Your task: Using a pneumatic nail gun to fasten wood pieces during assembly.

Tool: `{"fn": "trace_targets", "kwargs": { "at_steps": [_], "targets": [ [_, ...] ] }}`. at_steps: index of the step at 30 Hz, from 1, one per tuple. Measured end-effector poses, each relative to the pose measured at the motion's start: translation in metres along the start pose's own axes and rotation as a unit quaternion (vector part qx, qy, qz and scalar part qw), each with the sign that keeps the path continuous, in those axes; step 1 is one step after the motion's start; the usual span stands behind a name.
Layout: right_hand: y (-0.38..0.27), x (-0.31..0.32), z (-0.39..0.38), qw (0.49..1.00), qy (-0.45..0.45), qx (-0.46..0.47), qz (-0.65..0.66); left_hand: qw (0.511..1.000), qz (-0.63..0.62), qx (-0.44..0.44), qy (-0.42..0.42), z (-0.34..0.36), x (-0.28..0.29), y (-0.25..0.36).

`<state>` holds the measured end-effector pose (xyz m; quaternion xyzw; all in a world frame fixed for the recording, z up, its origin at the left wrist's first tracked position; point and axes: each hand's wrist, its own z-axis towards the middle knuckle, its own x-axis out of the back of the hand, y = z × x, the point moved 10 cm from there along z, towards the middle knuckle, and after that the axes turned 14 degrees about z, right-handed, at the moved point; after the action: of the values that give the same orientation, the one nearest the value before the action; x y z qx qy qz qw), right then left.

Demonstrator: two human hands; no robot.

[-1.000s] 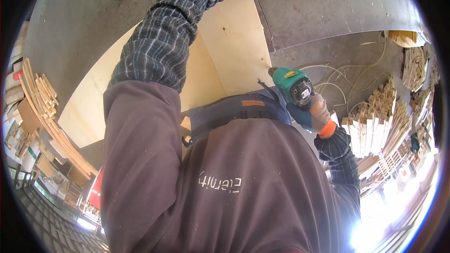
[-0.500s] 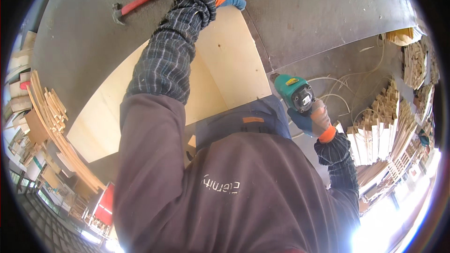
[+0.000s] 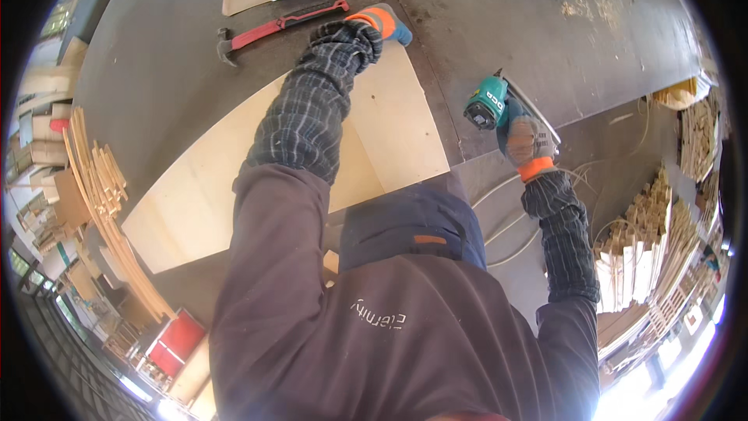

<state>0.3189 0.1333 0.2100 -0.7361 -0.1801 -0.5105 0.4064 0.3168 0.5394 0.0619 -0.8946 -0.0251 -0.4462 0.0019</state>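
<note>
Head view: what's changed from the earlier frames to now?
The right hand carried the teal power tool forward from the near-right corner of the plywood panel, turning it. The camera view shifted too. Nothing was visibly let go: the tool stays in hand, the left hand at the panel's far end.

I hold a teal-and-black power tool (image 3: 488, 103), tilted, just right of two pale, smooth wooden panels (image 3: 401, 126), which meet along a slanting seam on the dark bench (image 3: 475, 31).
</note>
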Motion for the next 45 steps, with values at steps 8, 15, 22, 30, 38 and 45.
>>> {"fn": "trace_targets", "kwargs": {
  "at_steps": [8,15,22,30,38,45],
  "targets": [
    [0.008,-0.032,0.083,0.994,-0.071,-0.025,-0.08,0.975,-0.117,0.115,0.147,-0.061,0.025,0.001],
    [0.095,-0.046,0.059,1.0,-0.003,-0.009,-0.001,0.929,-0.135,0.27,0.212,-0.073,0.065,0.088],
    [0.078,0.009,0.044,0.947,-0.08,-0.108,0.292,0.855,-0.173,0.295,0.39,-0.164,0.101,0.125],
    [-0.077,0.076,-0.047,0.841,-0.201,-0.062,0.498,0.744,-0.515,0.2,0.377,-0.341,-0.073,0.288],
    [-0.386,-0.108,-0.209,0.789,-0.466,0.027,0.4,0.485,-0.708,0.176,0.483,-0.595,-0.201,0.354],
    [-0.658,-0.242,-0.401,0.75,-0.483,0.423,0.158,0.168,-0.791,0.155,0.568,-0.77,-0.361,0.352]
  ]
}}
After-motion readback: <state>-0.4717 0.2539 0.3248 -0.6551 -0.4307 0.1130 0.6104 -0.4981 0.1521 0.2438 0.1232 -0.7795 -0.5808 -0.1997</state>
